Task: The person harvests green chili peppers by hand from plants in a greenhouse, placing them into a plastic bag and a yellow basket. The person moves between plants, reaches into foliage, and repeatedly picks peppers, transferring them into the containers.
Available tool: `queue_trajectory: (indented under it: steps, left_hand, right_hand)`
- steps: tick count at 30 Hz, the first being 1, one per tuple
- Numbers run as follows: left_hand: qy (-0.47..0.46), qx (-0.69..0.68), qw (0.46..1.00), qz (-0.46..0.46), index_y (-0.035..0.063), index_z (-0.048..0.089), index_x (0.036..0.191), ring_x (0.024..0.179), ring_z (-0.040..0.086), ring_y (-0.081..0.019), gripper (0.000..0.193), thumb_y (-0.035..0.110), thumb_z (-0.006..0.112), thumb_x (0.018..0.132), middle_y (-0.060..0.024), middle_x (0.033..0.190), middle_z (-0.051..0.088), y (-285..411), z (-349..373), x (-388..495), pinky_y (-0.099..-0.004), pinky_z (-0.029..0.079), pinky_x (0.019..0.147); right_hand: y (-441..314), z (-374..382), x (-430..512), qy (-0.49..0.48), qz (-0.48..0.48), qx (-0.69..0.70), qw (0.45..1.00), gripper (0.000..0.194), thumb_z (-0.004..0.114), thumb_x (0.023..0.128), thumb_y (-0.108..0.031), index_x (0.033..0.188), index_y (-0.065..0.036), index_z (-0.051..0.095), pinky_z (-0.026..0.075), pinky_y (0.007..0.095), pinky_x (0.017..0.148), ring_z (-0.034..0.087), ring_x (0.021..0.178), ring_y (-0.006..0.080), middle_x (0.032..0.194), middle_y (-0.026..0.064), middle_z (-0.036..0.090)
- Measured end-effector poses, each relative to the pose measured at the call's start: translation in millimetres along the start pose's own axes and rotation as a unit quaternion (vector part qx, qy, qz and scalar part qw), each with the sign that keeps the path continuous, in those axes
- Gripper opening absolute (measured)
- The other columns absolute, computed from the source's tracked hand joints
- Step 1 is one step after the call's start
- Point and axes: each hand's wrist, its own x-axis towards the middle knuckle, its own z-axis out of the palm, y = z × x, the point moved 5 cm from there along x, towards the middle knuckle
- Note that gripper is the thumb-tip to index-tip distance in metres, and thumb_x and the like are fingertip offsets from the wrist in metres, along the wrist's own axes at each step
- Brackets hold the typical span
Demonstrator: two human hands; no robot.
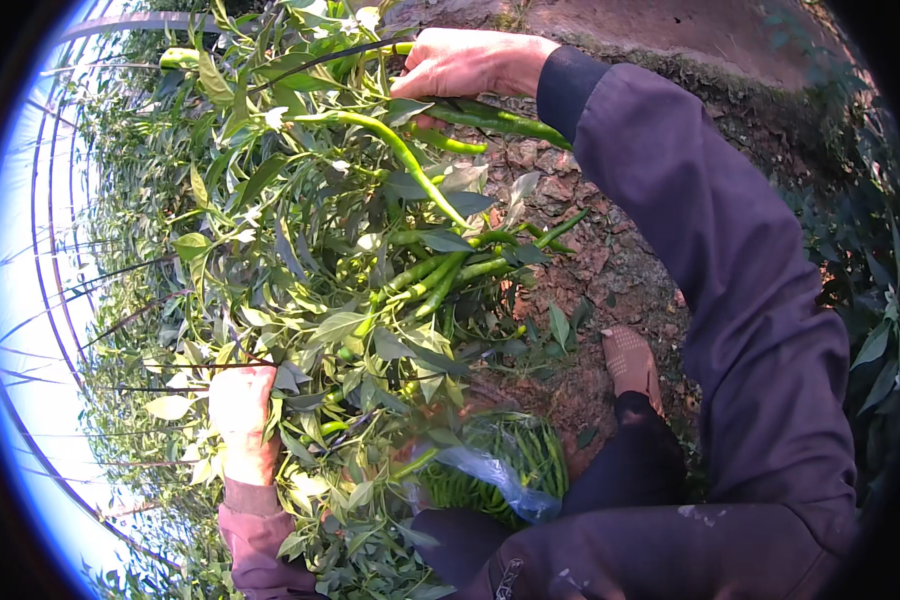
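At the top, my right hand (pixel 476 66) is closed around long green chili peppers (pixel 502 121), whose tips stick out below the palm. Its thumb and finger are by a green stalk and a dark string. Lower left, my left hand (pixel 244 412) is raised among the leaves of the pepper plant (pixel 330 330), beside dark strings; strong sunlight washes it out, and its fingertips are hidden. Between my hands, a curved pepper (pixel 401 154) hangs from the plant, with a cluster of green peppers (pixel 435 281) below it.
A clear plastic bag (pixel 495 469) full of green peppers stands by my legs. My foot in a patterned tan sock (pixel 630 364) is on the rough reddish soil (pixel 600 270). Support strings (pixel 142 304) cross the foliage at left. More plants (pixel 877 345) grow at right.
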Motion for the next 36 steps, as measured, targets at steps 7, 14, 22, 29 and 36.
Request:
queue_trajectory:
  steps: [7, 14, 22, 29, 36]
  left_hand:
    - [-0.024, -0.014, 0.999, -0.021, 0.0113, 0.075, 0.100, 0.081, 0.065, -0.0323, 0.013, 0.012, 0.078, 0.088, -0.0097, 0.085, 0.069, -1, 4, 4, -0.0458, 0.051, 0.072]
    - [-0.025, 0.016, 0.999, 0.013, 0.0126, 0.071, 0.108, 0.079, 0.065, -0.0305, 0.032, 0.003, 0.075, 0.078, -0.0077, 0.085, 0.065, 7, -3, 11, -0.0438, 0.050, 0.071]
    - [-0.041, 0.023, 0.999, -0.011, 0.0129, 0.071, 0.103, 0.076, 0.064, -0.0294, 0.027, 0.001, 0.074, 0.079, -0.0081, 0.080, 0.062, 3, 3, 8, -0.0422, 0.050, 0.068]
    - [-0.106, 0.094, 0.990, -0.020, 0.0139, 0.069, 0.092, 0.072, 0.064, -0.0311, 0.011, 0.007, 0.070, 0.083, -0.0102, 0.077, 0.062, -21, 22, -19, -0.0434, 0.049, 0.064]
    - [-0.081, 0.003, 0.997, -0.007, 0.0140, 0.074, 0.094, 0.068, 0.063, -0.0313, 0.018, 0.005, 0.073, 0.078, -0.0090, 0.075, 0.063, -16, 15, -5, -0.0416, 0.051, 0.063]
  right_hand:
    - [-19, -21, 2, 0.097, -0.080, -0.287, 0.950, 0.044, 0.079, 0.086, -0.039, 0.087, 0.005, 0.078, 0.058, 0.0406, 0.064, 0.071, 0.064, 0.0269, 0.073, 0.0158, 0.073]
    - [-37, -38, -3, 0.156, -0.059, -0.451, 0.877, 0.044, 0.083, 0.080, -0.036, 0.088, 0.006, 0.078, 0.059, 0.0482, 0.071, 0.075, 0.076, 0.0407, 0.080, 0.0280, 0.072]
    - [-15, -99, -30, 0.235, -0.061, -0.201, 0.949, 0.041, 0.076, 0.097, -0.035, 0.082, 0.003, 0.078, 0.047, 0.0393, 0.057, 0.060, 0.058, 0.0139, 0.064, 0.0071, 0.068]
    - [85, -71, -37, 0.215, -0.041, -0.108, 0.970, 0.041, 0.080, 0.097, -0.040, 0.088, 0.000, 0.077, 0.044, 0.0312, 0.053, 0.054, 0.056, 0.0087, 0.061, -0.0013, 0.057]
    - [117, -1, -4, 0.207, 0.080, -0.060, 0.973, 0.040, 0.083, 0.090, -0.035, 0.113, -0.002, 0.082, 0.059, 0.0392, 0.077, 0.073, 0.079, 0.0196, 0.089, 0.0132, 0.078]
